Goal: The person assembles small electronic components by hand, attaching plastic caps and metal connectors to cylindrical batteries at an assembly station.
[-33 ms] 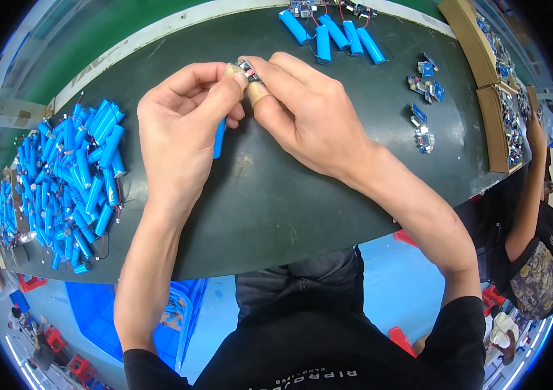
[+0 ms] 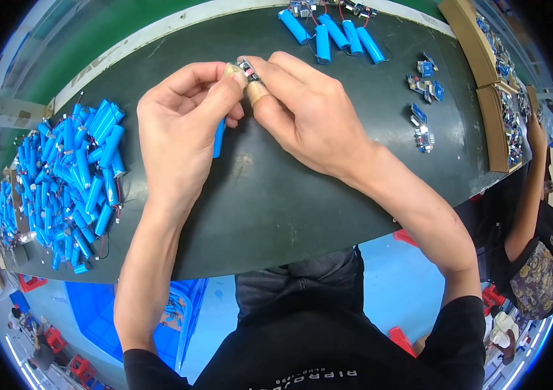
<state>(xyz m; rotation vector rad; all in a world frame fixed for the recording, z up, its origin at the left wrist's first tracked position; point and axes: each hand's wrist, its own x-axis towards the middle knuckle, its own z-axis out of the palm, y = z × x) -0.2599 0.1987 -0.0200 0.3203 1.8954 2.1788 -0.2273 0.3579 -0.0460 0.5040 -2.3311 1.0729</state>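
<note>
Above the dark mat [image 2: 270, 195], left hand [image 2: 182, 123] grips a blue cell [image 2: 218, 138]; right hand [image 2: 309, 117] pinches a small board [image 2: 248, 67] at its top.

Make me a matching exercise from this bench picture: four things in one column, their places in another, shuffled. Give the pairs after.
Things:
1. big pile of blue battery cells
2. row of four wired blue cells
3. small blue circuit boards
4. single blue cell

Places:
A. far edge of the mat, top centre
B. under the left hand, partly hidden
C. left side of the mat
D. right side of the mat, near the cardboard trays

Pairs: 1-C, 2-A, 3-D, 4-B
</note>
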